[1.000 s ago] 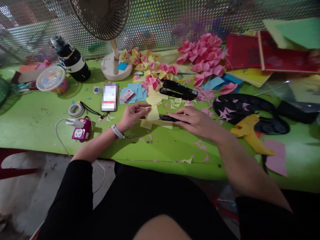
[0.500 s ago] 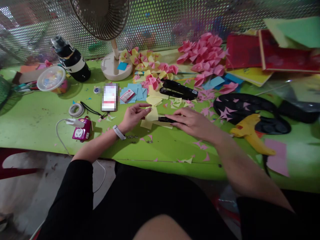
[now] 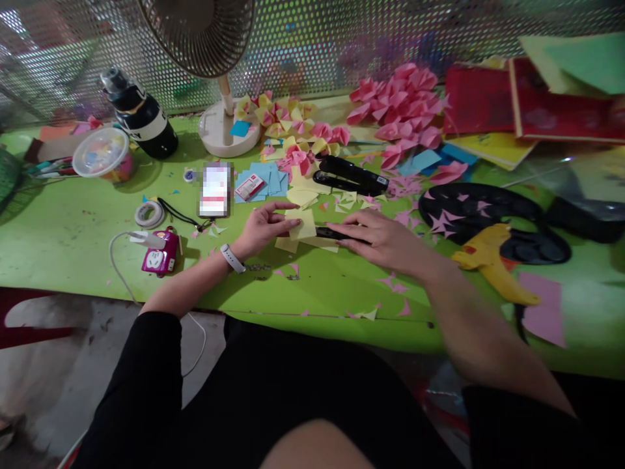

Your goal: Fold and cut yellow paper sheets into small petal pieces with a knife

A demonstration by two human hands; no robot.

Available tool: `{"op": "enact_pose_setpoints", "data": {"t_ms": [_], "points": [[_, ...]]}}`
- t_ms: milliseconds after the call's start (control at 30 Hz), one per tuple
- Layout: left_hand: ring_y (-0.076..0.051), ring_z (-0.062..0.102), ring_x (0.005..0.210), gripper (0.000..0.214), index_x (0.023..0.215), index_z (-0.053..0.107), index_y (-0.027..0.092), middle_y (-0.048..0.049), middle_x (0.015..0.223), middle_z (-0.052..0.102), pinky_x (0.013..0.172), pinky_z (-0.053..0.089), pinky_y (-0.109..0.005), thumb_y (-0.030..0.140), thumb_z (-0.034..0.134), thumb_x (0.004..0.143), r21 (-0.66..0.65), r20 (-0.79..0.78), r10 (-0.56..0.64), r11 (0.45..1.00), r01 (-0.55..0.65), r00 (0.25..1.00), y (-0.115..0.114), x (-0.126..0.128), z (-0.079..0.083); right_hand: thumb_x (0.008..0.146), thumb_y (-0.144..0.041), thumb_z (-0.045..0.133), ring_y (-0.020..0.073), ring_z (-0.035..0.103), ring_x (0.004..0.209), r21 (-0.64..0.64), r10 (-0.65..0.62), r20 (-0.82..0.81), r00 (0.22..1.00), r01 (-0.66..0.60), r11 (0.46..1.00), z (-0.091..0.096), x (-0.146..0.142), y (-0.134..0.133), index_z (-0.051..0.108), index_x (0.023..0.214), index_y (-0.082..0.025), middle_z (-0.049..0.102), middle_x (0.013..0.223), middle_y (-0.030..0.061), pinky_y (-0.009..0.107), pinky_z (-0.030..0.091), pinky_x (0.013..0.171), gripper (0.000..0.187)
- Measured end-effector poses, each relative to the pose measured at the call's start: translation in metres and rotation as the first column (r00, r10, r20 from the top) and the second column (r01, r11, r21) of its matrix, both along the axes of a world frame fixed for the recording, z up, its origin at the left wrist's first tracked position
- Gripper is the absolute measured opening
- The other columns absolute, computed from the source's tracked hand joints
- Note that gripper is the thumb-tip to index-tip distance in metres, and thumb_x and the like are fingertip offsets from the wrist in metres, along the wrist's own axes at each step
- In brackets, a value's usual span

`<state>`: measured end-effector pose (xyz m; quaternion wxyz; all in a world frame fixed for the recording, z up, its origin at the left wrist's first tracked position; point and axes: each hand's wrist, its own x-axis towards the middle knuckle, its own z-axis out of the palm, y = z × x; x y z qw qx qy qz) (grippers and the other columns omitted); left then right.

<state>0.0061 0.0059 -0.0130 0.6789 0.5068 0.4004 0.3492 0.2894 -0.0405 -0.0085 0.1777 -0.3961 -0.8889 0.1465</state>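
My left hand (image 3: 262, 228) pinches a square of pale yellow paper (image 3: 303, 223) just above the table, thumb on top. My right hand (image 3: 383, 240) is closed around a slim black tool (image 3: 328, 232) whose kind I cannot make out. Its tip meets the right edge of the paper, where the paper covers part of it. More yellow paper (image 3: 287, 245) lies flat underneath. Beyond the hands rests a black stapler (image 3: 350, 177), among yellow and pink paper scraps (image 3: 404, 218).
Folded pink paper flowers (image 3: 398, 107) are heaped at the back. A fan (image 3: 229, 137), a black bottle (image 3: 146, 124), a phone (image 3: 215, 189) and a purple power adapter (image 3: 163, 253) stand or lie leftward. At right are a yellow glue gun (image 3: 488, 257) and a black curved pad (image 3: 459, 202).
The yellow square has shifted slightly to the right and turned flatter, and my left thumb now overlaps it. The black tool in my right hand has moved very little.
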Motion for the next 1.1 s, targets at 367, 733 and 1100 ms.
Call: {"op": "enact_pose_setpoints", "data": {"t_ms": [367, 733, 1100], "points": [[-0.015, 0.075, 0.078, 0.043, 0.115, 0.068, 0.013, -0.0046, 0.084, 0.077, 0.072, 0.061, -0.027, 0.026, 0.085, 0.078, -0.064, 0.022, 0.047, 0.997, -0.046, 0.999, -0.001, 0.002, -0.001, 0.103, -0.024, 0.048, 0.0250, 0.064, 0.090, 0.005, -0.012, 0.009, 1.000, 0.012, 1.000, 0.001, -0.002, -0.001, 0.064, 0.141, -0.024, 0.070, 0.106, 0.0136, 0.039, 0.055, 0.073, 0.041], [-0.011, 0.070, 0.065, 0.040, 0.111, 0.070, 0.013, -0.0007, 0.071, 0.073, 0.065, 0.057, -0.023, 0.026, 0.085, 0.077, -0.039, 0.004, 0.061, 0.997, -0.060, 0.998, -0.002, 0.005, -0.005, 0.103, -0.027, 0.045, 0.0255, 0.062, 0.092, -0.069, 0.018, -0.026, 1.000, -0.020, 0.997, -0.007, -0.004, 0.000, 0.062, 0.144, -0.026, 0.068, 0.107, 0.0130, 0.042, 0.055, 0.076, 0.044], [-0.008, 0.068, 0.070, 0.021, 0.092, 0.069, 0.013, -0.0021, 0.084, 0.074, 0.062, 0.055, -0.020, 0.022, 0.083, 0.078, -0.001, -0.078, 0.219, 0.976, -0.220, 0.973, 0.020, -0.008, 0.013, 0.102, -0.042, 0.046, 0.0281, 0.066, 0.099, -0.248, -0.089, 0.083, 0.993, 0.107, 0.963, 0.002, 0.031, 0.005, 0.064, 0.141, -0.034, 0.071, 0.115, 0.0104, 0.044, 0.054, 0.082, 0.044]]}}
